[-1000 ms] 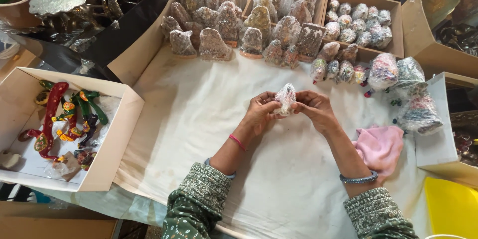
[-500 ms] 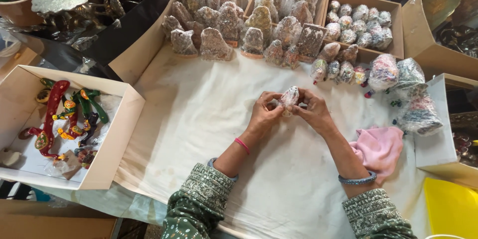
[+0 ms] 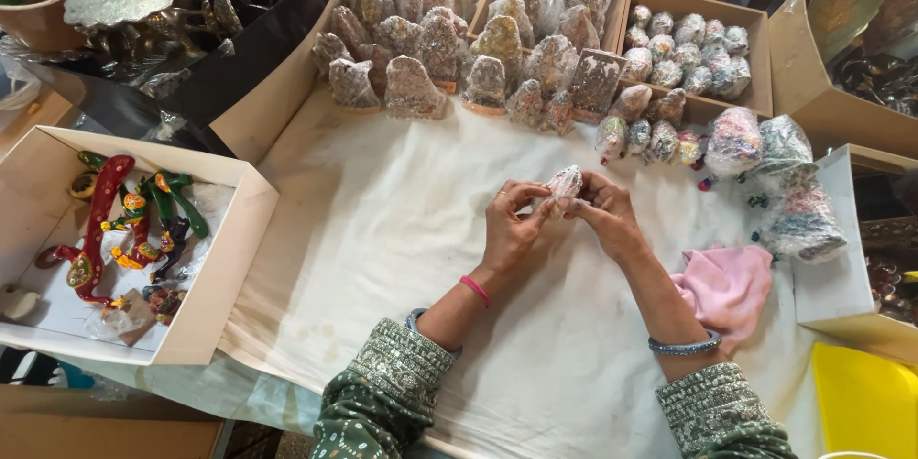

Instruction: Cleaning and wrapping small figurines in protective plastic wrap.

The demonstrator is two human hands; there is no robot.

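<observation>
I hold one small plastic-wrapped figurine (image 3: 564, 182) between both hands, above the white cloth (image 3: 382, 229). My left hand (image 3: 510, 228) pinches the wrapping on its left side with thumb and fingertips closed narrow on it; my right hand (image 3: 604, 215) closes on its right side in the same way. The figurine sits upright between the two sets of fingertips, clear of the cloth.

Just right of the grip and nearer to me, a pink cloth (image 3: 727, 287) lies beside my right forearm. Beyond the grip stands a row of wrapped figurines (image 3: 459, 57), the larger ones to the far left, the small ones in a cardboard box (image 3: 755, 96) to the far right. Well to the left of the grip, an open white box (image 3: 215, 301) holds painted, multicoloured ornaments (image 3: 124, 225). To the far right, near me, a yellow tray (image 3: 861, 402) is partly in view.
</observation>
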